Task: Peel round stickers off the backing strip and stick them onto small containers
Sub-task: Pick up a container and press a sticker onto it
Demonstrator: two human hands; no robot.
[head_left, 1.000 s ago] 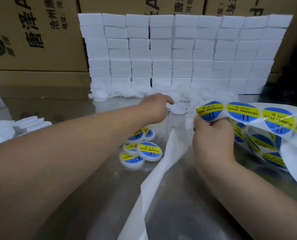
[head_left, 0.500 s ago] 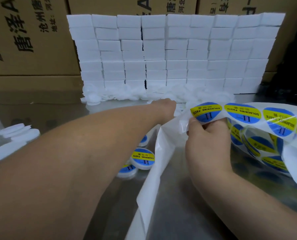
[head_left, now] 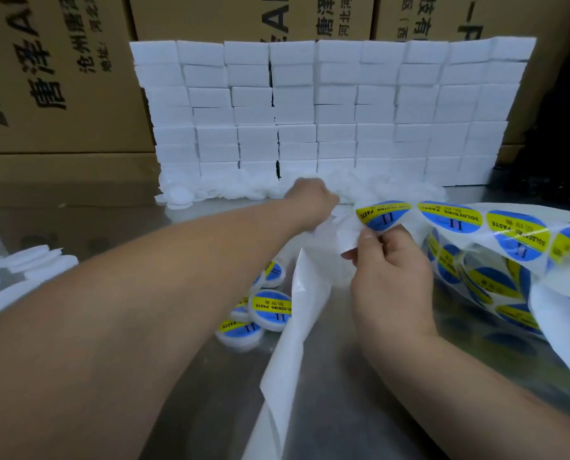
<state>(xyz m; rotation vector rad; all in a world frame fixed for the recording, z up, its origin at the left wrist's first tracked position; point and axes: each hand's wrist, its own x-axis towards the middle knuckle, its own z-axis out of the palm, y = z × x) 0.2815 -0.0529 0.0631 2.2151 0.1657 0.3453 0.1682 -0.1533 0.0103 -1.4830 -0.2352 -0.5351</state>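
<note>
Stickered containers (head_left: 270, 310) left of backing strip (head_left: 287, 353); stacked blocks (head_left: 326, 111) behind, before cartons (head_left: 54, 78).

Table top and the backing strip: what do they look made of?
Table top: likely polished metal, grey and shiny, since it mirrors the cardboard boxes. Backing strip: thin glossy release paper by its look, white, creased and hanging limp.

Left hand (head_left: 310, 204) is out at the foot of the white block wall (head_left: 333, 107), in the loose white containers (head_left: 180, 195) piled there, fingers hidden. In front of the wall, right hand (head_left: 390, 270) pinches the backing strip (head_left: 297, 327) just under the end sticker (head_left: 381, 214). Labelled containers (head_left: 270, 308) sit in front of the wall too.
</note>
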